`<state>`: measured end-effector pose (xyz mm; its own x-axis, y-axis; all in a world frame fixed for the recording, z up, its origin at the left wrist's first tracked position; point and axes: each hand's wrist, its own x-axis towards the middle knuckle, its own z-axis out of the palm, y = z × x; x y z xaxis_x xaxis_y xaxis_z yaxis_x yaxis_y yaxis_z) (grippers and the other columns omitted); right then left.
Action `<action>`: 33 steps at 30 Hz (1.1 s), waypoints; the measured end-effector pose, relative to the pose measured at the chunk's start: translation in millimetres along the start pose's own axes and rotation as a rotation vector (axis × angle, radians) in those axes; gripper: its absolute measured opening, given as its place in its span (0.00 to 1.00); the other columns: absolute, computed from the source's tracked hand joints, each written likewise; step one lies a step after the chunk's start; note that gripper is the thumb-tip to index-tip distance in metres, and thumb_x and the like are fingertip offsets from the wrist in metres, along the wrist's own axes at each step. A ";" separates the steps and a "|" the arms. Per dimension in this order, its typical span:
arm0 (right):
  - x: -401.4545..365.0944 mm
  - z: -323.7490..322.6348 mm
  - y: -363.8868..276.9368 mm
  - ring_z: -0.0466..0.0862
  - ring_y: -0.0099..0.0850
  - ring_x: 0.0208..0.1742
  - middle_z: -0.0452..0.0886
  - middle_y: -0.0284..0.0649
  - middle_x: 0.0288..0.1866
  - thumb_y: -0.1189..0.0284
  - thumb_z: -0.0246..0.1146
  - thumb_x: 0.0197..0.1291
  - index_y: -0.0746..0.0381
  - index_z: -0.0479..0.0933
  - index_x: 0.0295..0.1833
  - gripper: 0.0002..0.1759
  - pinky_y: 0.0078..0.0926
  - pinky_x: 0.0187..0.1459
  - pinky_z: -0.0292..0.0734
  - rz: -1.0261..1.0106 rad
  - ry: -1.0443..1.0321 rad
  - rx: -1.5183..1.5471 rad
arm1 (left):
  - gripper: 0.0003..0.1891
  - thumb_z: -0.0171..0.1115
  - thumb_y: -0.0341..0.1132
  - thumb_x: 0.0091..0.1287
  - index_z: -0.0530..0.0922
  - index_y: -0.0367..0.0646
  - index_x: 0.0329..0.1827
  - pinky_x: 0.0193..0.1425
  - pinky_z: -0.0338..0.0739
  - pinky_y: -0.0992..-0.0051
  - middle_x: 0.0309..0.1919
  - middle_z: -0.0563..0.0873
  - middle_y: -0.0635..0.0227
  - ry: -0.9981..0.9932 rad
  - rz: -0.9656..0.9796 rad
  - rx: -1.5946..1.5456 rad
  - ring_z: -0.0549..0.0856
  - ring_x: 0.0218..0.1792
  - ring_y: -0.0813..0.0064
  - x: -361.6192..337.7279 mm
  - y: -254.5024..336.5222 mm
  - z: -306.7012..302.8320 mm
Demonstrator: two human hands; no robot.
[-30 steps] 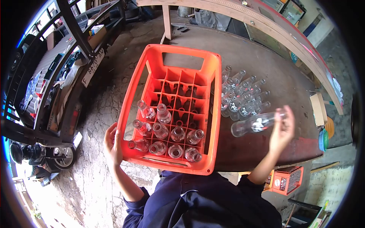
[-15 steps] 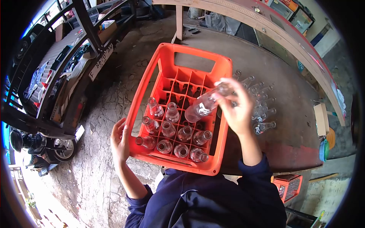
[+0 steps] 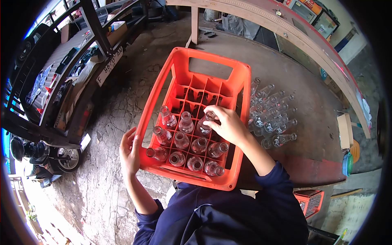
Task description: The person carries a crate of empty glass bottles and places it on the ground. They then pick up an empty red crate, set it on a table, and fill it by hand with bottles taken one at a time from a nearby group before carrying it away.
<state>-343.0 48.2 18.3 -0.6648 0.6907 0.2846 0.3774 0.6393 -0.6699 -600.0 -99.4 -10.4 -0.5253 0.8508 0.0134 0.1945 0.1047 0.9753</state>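
Observation:
A red-orange plastic crate [image 3: 241,163], divided into square compartments, is tilted in front of me. Several clear glass bottles stand neck up in its nearer compartments, one of them a corner bottle [image 3: 214,168]. My right hand [image 3: 224,124] pinches the neck of another glass bottle [image 3: 203,127], whose lower part sits down inside a compartment in the third row from my body. At the crate's left wall, my left hand [image 3: 130,153] grips the side near the rim, its fingers partly curled. The farther compartments hold no upright bottles that I can see.
Several glass bottles [image 3: 281,140] stand grouped on the dark tabletop [image 3: 314,134] right of the crate. A wooden rail [image 3: 261,20] runs along the far side. Below right is another red crate [image 3: 309,203]. A dark metal frame with a number plate [image 3: 109,66] and a motorbike [image 3: 65,158] are at left.
My right hand has moved left and toward me, lowering the tilted bottle into a compartment, where it now stands more upright. My left hand stays at the crate's side.

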 end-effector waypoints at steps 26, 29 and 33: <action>-198.9 -90.4 106.5 0.77 0.36 0.40 0.76 0.45 0.42 0.65 0.67 0.48 0.65 0.72 0.48 0.23 0.30 0.39 0.71 0.753 1.059 -0.427 | 0.18 0.51 0.38 0.66 0.69 0.38 0.55 0.43 0.69 0.84 0.40 0.80 0.65 -0.002 0.037 -0.024 0.76 0.39 0.83 1.5 -8.3 0.5; -207.7 -87.1 129.4 0.80 0.37 0.38 0.78 0.47 0.40 0.66 0.64 0.51 0.66 0.72 0.48 0.21 0.31 0.36 0.74 0.707 1.056 -0.331 | 0.17 0.51 0.38 0.66 0.69 0.38 0.54 0.43 0.69 0.84 0.39 0.80 0.66 -0.005 0.050 0.006 0.76 0.39 0.83 1.7 -10.6 -1.2; -202.8 -78.3 103.2 0.80 0.32 0.31 0.78 0.47 0.36 0.70 0.61 0.55 0.67 0.72 0.47 0.16 0.27 0.28 0.77 0.640 1.044 -0.331 | 0.16 0.50 0.37 0.67 0.70 0.38 0.53 0.45 0.68 0.84 0.39 0.80 0.65 0.017 0.064 0.054 0.75 0.39 0.83 1.2 -5.6 0.4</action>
<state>-118.8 0.6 -54.9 0.4608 0.7472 0.4789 0.6852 0.0434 -0.7270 -601.4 -98.8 -15.9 -0.5243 0.8478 0.0794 0.2718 0.0783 0.9591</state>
